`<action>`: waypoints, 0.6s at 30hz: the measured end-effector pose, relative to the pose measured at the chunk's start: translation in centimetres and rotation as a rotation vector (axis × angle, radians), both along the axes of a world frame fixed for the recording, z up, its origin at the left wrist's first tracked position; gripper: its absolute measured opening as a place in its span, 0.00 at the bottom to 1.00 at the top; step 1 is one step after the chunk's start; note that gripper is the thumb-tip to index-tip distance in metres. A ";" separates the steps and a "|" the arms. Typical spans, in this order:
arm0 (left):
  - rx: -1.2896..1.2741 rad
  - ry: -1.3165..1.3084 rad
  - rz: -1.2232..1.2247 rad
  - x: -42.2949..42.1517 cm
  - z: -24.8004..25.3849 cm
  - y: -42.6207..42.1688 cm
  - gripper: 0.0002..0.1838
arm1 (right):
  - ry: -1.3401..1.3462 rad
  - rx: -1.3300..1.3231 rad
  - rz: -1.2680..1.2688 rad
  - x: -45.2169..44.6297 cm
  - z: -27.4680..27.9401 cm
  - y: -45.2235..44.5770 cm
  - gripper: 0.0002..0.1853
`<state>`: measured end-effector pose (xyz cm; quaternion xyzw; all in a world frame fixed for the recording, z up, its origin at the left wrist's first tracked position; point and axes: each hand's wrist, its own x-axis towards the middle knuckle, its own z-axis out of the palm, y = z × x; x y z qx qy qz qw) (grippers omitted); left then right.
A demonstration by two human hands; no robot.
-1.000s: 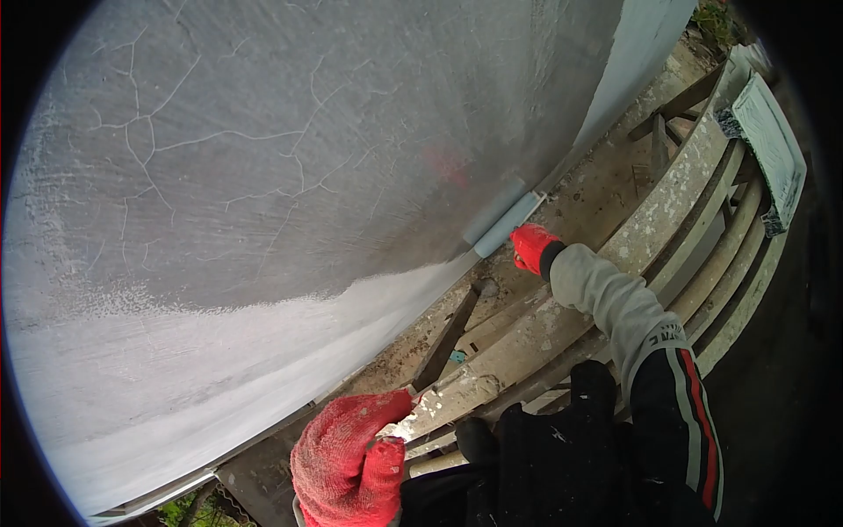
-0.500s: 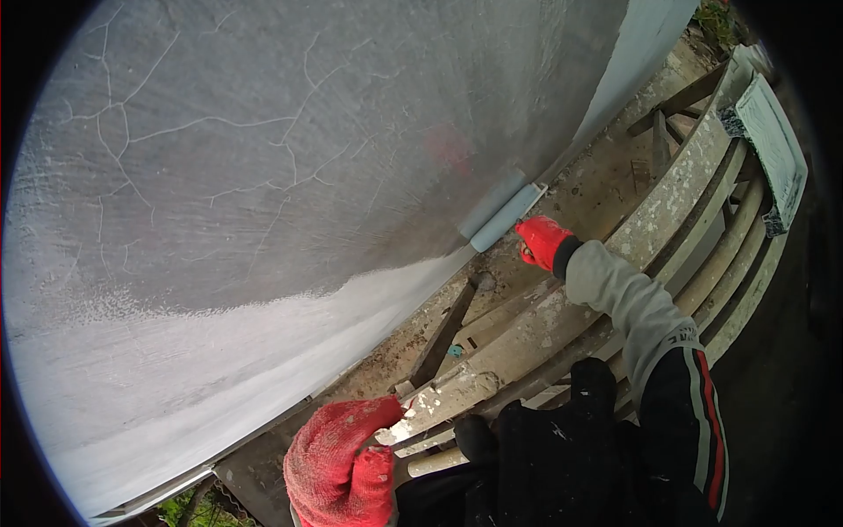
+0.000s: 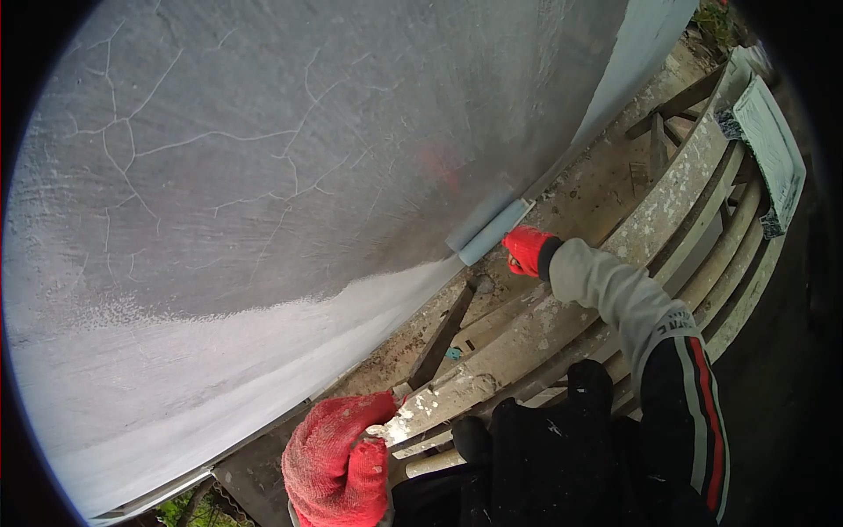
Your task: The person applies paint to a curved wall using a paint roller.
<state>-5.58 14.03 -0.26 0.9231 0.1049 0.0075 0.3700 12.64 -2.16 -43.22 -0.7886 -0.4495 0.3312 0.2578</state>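
My right hand, in a red glove, is closed around the handle of a paint roller. The roller's pale sleeve lies against the bottom edge of a large wall, dark grey with thin cracks above and white paint lower left. My left hand, also in a red glove, is curled round the near end of a paint-spattered plank at the bottom of the view. Its fingertips are partly hidden.
A paint-covered tray rests on the curved-looking planks at the right. A wooden brace slants between the planks and the dirty ground strip. My dark-clad legs are at the bottom, and plants show at two corners.
My right hand and the roller have shifted slightly down and left along the wall's lower edge. My left hand stays on the plank; the view has moved a little.
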 end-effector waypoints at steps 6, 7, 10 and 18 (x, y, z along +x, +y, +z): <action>0.012 0.023 -0.025 0.1 -0.2 0.1 0.19 | 0.901 0.184 -0.814 -1.0 -3.2 1.5 0.08; 0.010 0.024 -0.020 0.0 -0.2 0.4 0.19 | 1.211 0.232 -1.026 -1.2 -0.3 1.3 0.07; 0.035 0.004 -0.047 -0.1 -0.4 0.4 0.18 | 1.565 0.299 -1.298 -1.6 4.1 0.3 0.08; 0.097 -0.012 0.069 0.5 -0.3 -1.7 0.25 | 1.440 0.236 -1.383 -2.3 -0.2 4.7 0.11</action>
